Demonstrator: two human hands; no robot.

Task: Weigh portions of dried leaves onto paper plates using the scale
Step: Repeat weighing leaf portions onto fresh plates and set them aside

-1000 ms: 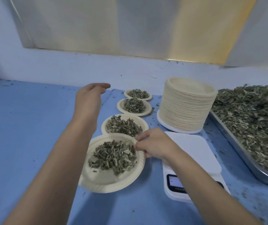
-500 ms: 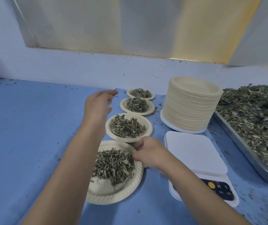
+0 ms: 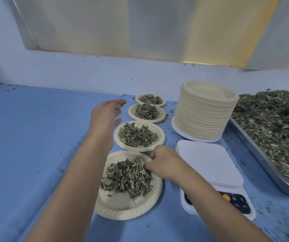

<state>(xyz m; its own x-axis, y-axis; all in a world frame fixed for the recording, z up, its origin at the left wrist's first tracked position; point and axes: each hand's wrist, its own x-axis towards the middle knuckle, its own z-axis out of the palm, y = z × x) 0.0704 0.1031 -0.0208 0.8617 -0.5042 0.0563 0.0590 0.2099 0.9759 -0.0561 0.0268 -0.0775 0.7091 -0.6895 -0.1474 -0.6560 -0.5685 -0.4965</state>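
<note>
Several paper plates of dried leaves stand in a row on the blue table. The nearest plate (image 3: 122, 206) carries a pile of dried leaves (image 3: 128, 177), and my right hand (image 3: 164, 163) holds its far right rim, fingers curled at the edge of the pile. My left hand (image 3: 106, 117) hovers with relaxed fingers left of the second plate (image 3: 138, 135) and third plate (image 3: 146, 111), holding nothing. A fourth plate (image 3: 150, 100) lies farthest. The white scale (image 3: 210, 168) stands bare to the right of my right hand.
A tall stack of unused paper plates (image 3: 205, 110) stands behind the scale. A metal tray (image 3: 262, 159) heaped with loose dried leaves fills the right side. Leaf crumbs speckle the table (image 3: 35, 137). A pale wall rises behind.
The nearest plate has been drawn nearer and lowered flat onto the table by my right hand. My left hand has shifted slightly right toward the plate row.
</note>
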